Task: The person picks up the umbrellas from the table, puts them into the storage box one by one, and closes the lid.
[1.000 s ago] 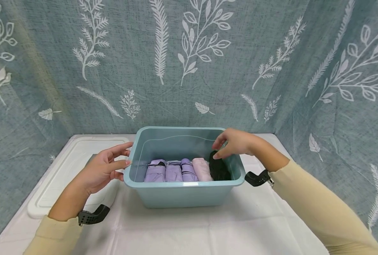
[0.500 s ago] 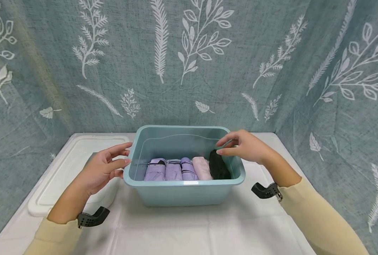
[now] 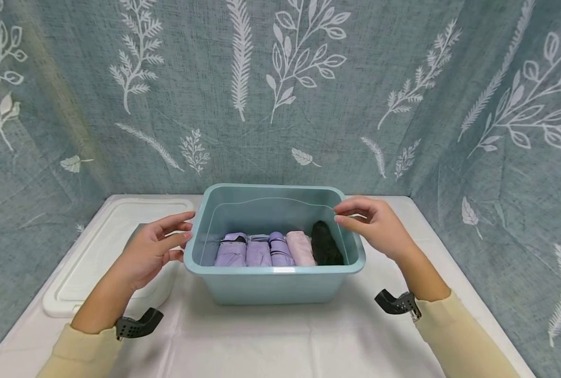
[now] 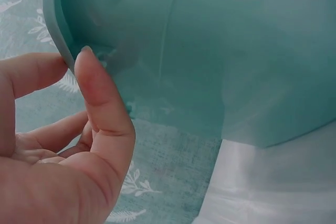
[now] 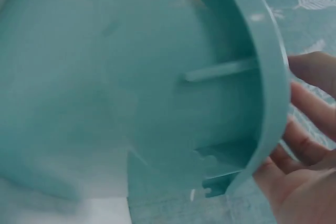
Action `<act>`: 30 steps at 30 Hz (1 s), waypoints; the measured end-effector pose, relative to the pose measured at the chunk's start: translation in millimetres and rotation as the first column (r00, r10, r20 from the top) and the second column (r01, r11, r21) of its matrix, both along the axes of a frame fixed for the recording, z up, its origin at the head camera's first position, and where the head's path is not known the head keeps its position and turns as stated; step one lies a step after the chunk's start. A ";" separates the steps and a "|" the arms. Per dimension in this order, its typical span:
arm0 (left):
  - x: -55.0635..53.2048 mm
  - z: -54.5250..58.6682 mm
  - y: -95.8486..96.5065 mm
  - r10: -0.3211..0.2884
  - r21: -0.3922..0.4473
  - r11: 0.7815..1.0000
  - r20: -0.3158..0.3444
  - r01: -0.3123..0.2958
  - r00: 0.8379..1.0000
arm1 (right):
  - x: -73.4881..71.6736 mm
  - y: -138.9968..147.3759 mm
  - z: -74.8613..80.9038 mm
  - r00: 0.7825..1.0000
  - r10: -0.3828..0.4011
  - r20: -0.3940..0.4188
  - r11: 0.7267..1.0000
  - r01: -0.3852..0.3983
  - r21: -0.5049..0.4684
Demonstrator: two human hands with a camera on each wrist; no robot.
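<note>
A blue-green plastic storage bin (image 3: 271, 289) stands between both hands. In it, rolled fabric bundles stand in a row: several lilac ones (image 3: 230, 253), a pink one (image 3: 301, 248) and a black one (image 3: 326, 244) at the right end. My left hand (image 3: 153, 252) touches the bin's left rim with loosely bent fingers; in the left wrist view the index fingertip meets the rim edge and the thumb (image 4: 105, 98) lies by the outer wall. My right hand (image 3: 380, 226) is at the right rim, fingers relaxed, fingertips overlapping it. In the right wrist view its fingers are beside the bin's rim (image 5: 273, 82).
A white lid (image 3: 79, 273) lies flat at the left, partly behind the left hand and forearm, with a grey patch on it. White cloth (image 3: 261, 341) covers the table. A leaf-patterned blue-grey curtain (image 3: 167, 89) surrounds the back and sides.
My right hand has drawn back from above the black bundle to the bin's right rim, leaving the bundle in the bin. The left hand has stayed at the left rim.
</note>
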State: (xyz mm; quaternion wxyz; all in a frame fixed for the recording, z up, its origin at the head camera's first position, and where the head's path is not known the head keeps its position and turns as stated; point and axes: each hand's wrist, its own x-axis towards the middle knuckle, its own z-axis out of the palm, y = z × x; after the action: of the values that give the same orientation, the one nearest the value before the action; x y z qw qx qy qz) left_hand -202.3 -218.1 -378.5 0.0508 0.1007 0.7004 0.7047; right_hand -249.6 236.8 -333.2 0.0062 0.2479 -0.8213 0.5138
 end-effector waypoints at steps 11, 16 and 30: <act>-4.0 -12.2 -15.2 0.105 -0.106 0.989 -0.034 -0.108 0.994 | 22.4 2.3 -28.9 0.968 -0.046 -0.247 0.968 -0.018 -0.249; -7.2 -16.2 -24.7 0.188 -0.367 0.904 -0.123 -0.220 0.975 | 30.5 2.3 -41.8 0.939 -0.078 -0.335 0.955 -0.026 -0.296; -28.9 -34.5 -63.3 0.275 -0.667 0.570 -0.396 -0.480 0.876 | 44.2 1.1 -66.8 0.719 -0.165 -0.675 0.913 -0.149 -0.381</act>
State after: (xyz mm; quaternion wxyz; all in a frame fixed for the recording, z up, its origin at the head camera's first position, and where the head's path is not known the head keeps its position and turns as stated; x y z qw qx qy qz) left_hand -231.2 -281.4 -413.0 -0.1529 0.0047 0.9320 0.3286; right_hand -205.4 237.9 -400.0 0.3676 0.4115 -0.6332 0.5428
